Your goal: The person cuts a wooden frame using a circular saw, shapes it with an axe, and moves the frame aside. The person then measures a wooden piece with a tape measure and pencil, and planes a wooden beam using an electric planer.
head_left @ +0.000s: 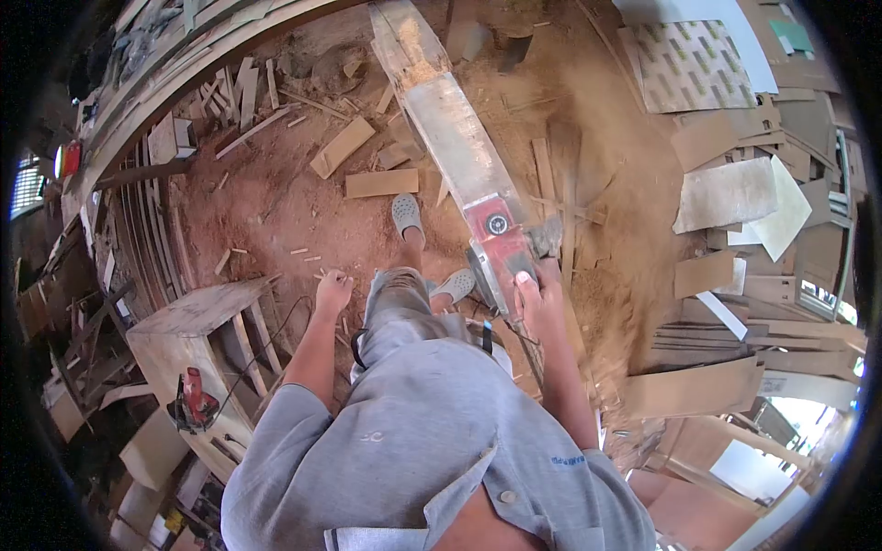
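A red electric hand planer (501,246) rests on the near end of a long narrow wooden board (452,129). My right hand (542,303) is closed around the planer's rear handle, with the thumb on top. A dark chute sticks out from the planer's right side, and brownish dust blurs the ground there. My left hand (333,292) hangs away from the board, its fingers curled, and I see nothing held in it. Pale shavings (418,60) lie on the far part of the board. The planer's underside is hidden.
Wood offcuts (343,147) litter the reddish ground around my clogs (405,213). At the left, a wooden box-like stand (175,358) holds another red tool (195,399). Stacked sheets and boards (694,390) line the right side. A cord trails beside the stand.
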Demonstrator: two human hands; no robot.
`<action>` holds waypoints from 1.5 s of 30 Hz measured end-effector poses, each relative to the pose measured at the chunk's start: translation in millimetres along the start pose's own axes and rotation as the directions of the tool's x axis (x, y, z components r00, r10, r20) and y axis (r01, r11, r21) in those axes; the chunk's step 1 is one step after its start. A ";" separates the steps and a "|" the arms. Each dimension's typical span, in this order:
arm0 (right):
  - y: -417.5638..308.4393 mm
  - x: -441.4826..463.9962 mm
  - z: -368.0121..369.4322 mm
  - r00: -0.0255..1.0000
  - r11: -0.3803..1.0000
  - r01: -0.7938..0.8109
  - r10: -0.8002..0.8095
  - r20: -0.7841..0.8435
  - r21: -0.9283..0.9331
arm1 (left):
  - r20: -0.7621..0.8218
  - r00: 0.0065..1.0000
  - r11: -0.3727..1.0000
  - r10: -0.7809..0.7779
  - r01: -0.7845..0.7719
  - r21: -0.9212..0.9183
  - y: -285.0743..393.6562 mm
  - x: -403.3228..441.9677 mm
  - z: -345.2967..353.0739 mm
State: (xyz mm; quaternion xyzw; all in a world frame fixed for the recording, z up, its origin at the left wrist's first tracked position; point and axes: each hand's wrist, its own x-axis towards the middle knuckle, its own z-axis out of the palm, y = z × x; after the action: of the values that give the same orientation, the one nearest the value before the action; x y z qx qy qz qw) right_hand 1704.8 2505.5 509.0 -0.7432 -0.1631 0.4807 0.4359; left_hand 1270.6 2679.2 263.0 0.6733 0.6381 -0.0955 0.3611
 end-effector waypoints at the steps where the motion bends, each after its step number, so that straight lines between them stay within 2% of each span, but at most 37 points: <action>1: -3.0 7.5 3.6 1.000 1.000 -0.003 0.003 0.011 0.012 | 0.010 1.000 1.000 -0.001 0.001 -0.004 -2.7 -1.1 1.2; 4: -24.9 22.6 16.3 0.999 0.998 -0.049 0.049 -0.009 0.042 | -0.022 0.999 0.995 0.042 -0.044 -0.090 -1.0 0.9 2.7; 7: -36.9 39.1 22.4 1.000 0.999 -0.026 0.025 0.015 0.043 | -0.018 0.998 0.989 0.066 -0.067 -0.133 13.9 9.7 -3.0; 10: -45.6 58.9 28.5 0.999 1.000 0.024 -0.024 0.045 -0.011 | -0.048 0.994 0.986 0.093 -0.099 -0.131 23.4 25.2 -6.4; 13: -60.5 76.9 38.1 0.999 0.998 -0.002 0.005 0.047 -0.059 | -0.037 0.996 0.981 0.082 -0.087 -0.172 44.0 34.6 -19.8; 16: -73.7 99.7 49.0 0.998 0.995 0.029 -0.023 0.059 -0.100 | -0.034 0.995 0.952 0.093 -0.099 -0.290 78.6 40.2 -39.1; 22: -111.1 159.5 85.1 0.995 0.974 0.102 -0.097 0.034 -0.204 | -0.056 0.977 0.937 0.206 -0.214 -0.275 140.7 62.0 -72.4; 25: -126.5 198.3 105.4 0.993 0.973 0.118 -0.111 0.047 -0.199 | -0.080 0.957 0.913 0.280 -0.291 -0.287 159.1 69.6 -85.5; 29: -151.2 252.8 135.9 0.955 0.930 0.297 -0.293 0.051 -0.217 | -0.076 0.943 0.899 0.323 -0.331 -0.287 167.9 76.7 -99.0; 31: -160.6 279.9 146.4 0.940 0.920 0.341 -0.332 0.082 -0.191 | -0.074 0.942 0.892 0.329 -0.335 -0.305 164.6 82.7 -97.7; 37: -177.7 299.3 156.3 0.950 0.938 0.309 -0.296 0.100 -0.156 | -0.066 0.934 0.910 0.351 -0.356 -0.211 157.6 89.4 -84.3; 40: -182.6 273.2 148.1 0.977 0.977 0.191 -0.180 0.111 -0.096 | -0.046 0.948 0.901 0.315 -0.314 -0.298 157.5 81.8 -70.0; 45: -148.2 225.6 114.5 0.987 0.986 0.120 -0.105 0.124 -0.118 | -0.034 0.950 0.867 0.309 -0.296 -0.401 164.2 50.4 -38.3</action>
State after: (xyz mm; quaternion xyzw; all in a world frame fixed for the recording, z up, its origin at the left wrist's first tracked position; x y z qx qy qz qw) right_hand 1742.2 2795.0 481.0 -0.7290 -0.2599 0.4872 0.4046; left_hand 1418.7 2754.7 320.7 0.6749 0.5249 0.0845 0.5117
